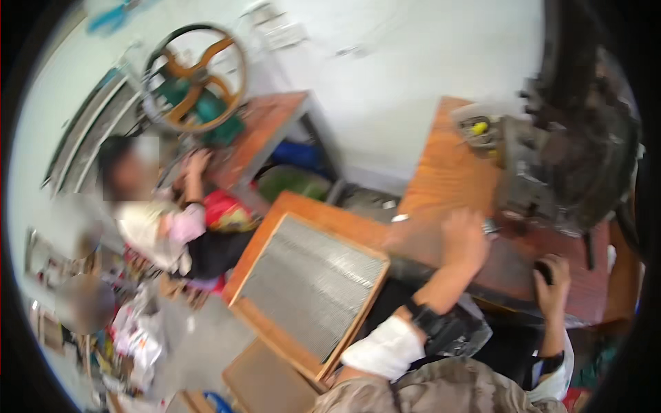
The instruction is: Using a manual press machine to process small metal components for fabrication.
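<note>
My left hand (465, 241) reaches over the wooden workbench (447, 162), smeared by motion. A small shiny metal-looking piece (489, 227) shows beside its fingers; whether the hand holds it cannot be made out. Close to the bench's front edge, my right hand (555, 286) is curled around a dark rounded object (544, 272), whose kind is unclear. Just beyond both hands stands a heavy dark machine (564, 165), greasy-looking and mounted on the bench. To the left of my left forearm, a shallow wood-framed tray (251, 272) rests tilted, its inside covered by a grey ridged layer.
At the left, another person (155, 227) sits working at a bench with a green machine (206, 113) and large handwheel (195, 76). A cardboard box (268, 378) sits below the tray. White plastic bags (138, 337) and clutter lie on the floor. A small container (477, 131) stands by my machine.
</note>
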The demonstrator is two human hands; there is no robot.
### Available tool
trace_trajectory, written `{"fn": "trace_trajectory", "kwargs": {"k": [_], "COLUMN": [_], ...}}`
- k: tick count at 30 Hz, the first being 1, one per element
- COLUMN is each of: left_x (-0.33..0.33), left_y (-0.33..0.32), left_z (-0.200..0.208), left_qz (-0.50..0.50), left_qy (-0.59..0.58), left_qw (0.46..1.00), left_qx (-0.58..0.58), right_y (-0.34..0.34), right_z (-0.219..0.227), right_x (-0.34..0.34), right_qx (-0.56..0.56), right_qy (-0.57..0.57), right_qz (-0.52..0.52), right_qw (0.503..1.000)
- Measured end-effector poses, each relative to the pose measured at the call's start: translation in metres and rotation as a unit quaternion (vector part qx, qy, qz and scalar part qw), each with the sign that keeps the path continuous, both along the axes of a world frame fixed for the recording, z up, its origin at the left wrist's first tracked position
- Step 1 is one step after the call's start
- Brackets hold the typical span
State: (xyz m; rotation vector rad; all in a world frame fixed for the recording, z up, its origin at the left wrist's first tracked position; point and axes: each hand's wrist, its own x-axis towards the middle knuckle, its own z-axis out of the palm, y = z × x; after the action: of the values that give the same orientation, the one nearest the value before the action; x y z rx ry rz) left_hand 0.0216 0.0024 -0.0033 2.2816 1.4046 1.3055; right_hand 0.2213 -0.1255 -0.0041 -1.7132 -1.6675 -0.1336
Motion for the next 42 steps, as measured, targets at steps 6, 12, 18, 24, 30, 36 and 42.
{"fn": "trace_trajectory", "kwargs": {"k": [6,12,18,24,30,36,42], "left_x": [-0.06,-0.19,-0.278,-0.39,-0.482,-0.494,-0.47], "left_y": [-0.001,-0.034,-0.117,-0.173,-0.218,-0.199,-0.15], "left_z": [-0.006,-0.054,-0.095,-0.13,-0.183,-0.176,-0.172], "left_qz": [0.085,0.24,0.347,0.466,0.651,0.655,0.447], "left_qy": [-0.277,-0.209,-0.125,-0.551,-0.112,-0.091,-0.159], "left_qw": [0.957,0.948,0.922,0.661,0.727,0.722,0.872], "left_qx": [0.032,0.01,-0.121,-0.206,-0.186,-0.204,-0.119], "right_y": [0.01,0.023,0.103,0.166,0.164,0.095,-0.038], "right_z": [0.012,0.03,0.033,0.017,0.027,0.051,0.013], "right_x": [-0.012,-0.049,-0.12,-0.144,-0.144,-0.129,-0.054], "right_qx": [0.021,0.01,-0.04,-0.137,-0.082,-0.035,-0.061], "right_qy": [0.005,0.017,0.029,-0.077,-0.118,0.018,0.132], "right_qz": [0.052,0.177,0.306,0.261,0.274,0.274,0.156], "right_qw": [0.998,0.984,0.951,0.952,0.951,0.961,0.977]}}
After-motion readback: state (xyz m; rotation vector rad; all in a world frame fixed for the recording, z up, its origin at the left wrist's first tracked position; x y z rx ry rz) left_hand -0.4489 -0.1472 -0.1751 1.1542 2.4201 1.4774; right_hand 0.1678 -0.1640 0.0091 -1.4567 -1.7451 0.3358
